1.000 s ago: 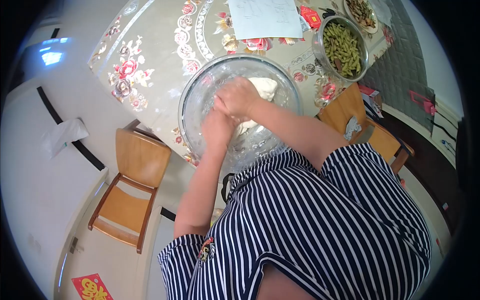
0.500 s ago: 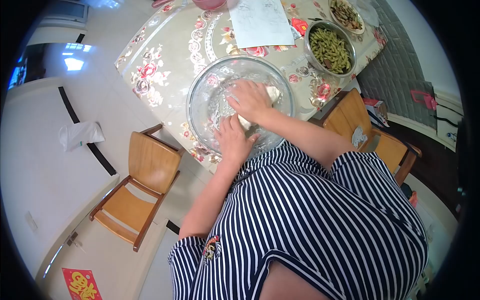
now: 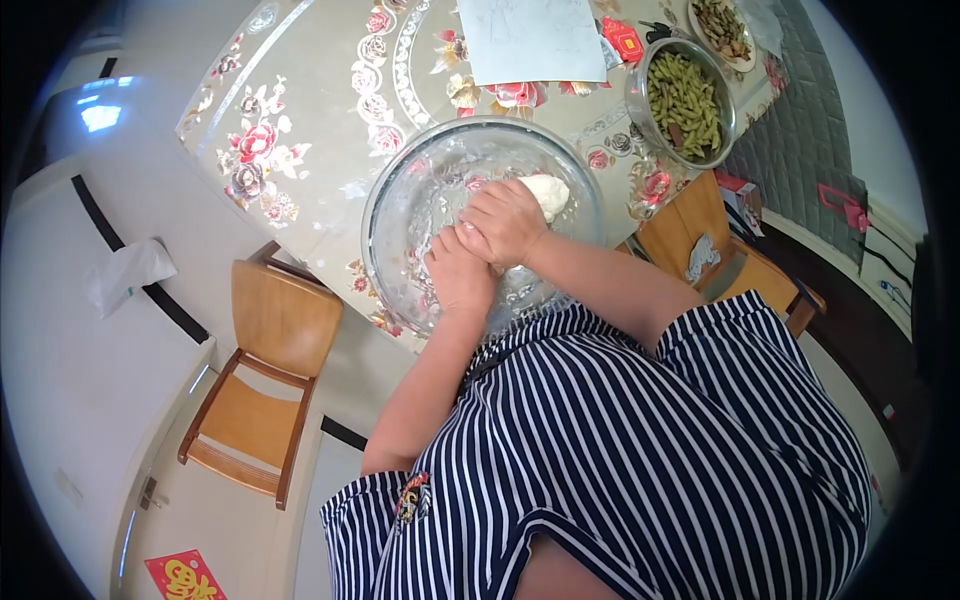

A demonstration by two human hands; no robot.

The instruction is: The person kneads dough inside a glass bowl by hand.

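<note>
A white lump of dough (image 3: 547, 196) lies in a large clear glass bowl (image 3: 372, 215) in the head view. My right hand (image 3: 506, 222) is closed over the dough, whose rounded end sticks out past its knuckles. Pressed up against it, my left hand (image 3: 461, 272) has its fingers curled in; the dough under the two hands is mostly hidden. Bits of flour or wet dough cling to the bowl's inside.
The bowl rests on a flowered tablecloth (image 3: 300, 120). Beyond it lie a sheet of paper (image 3: 535, 40) and a red packet (image 3: 622, 38). A metal bowl of green pods (image 3: 684, 105) and a plate of food (image 3: 722, 32) stand at right. Wooden chairs (image 3: 285, 320) flank the table.
My hands have drawn together, and their fingers have curled from flatter to closed. More of the dough's far end shows. The view has shifted slightly.
</note>
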